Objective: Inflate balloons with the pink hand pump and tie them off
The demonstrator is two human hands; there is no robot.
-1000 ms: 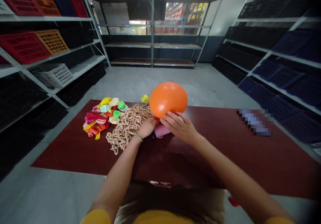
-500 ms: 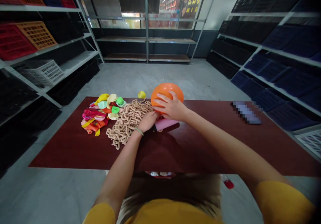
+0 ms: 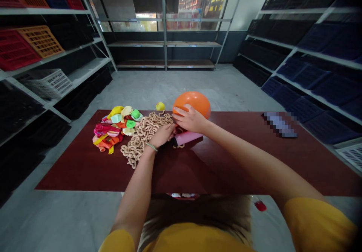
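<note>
An inflated orange balloon (image 3: 195, 101) rests at the far edge of the dark red table (image 3: 240, 161). My right hand (image 3: 190, 120) lies on its near side, fingers spread. Just below, my left hand (image 3: 164, 135) is closed near the balloon's lower left; what it grips is hidden. A pink cylinder with black ends (image 3: 188, 138) lies beside my left hand. Left of it spreads a pile of beige twisted pieces (image 3: 141, 139), with a heap of colourful deflated balloons (image 3: 109, 129) beyond on the left.
A small yellow ball-like item (image 3: 160, 106) is at the far edge. A blurred flat object (image 3: 281, 124) lies on the right of the table. Shelves with crates (image 3: 42, 41) stand left and right; a metal rack (image 3: 164, 45) stands at the back.
The orange balloon has shifted slightly right. My left hand has moved a little left, and my right hand has slid left and down on the balloon, showing more of its top.
</note>
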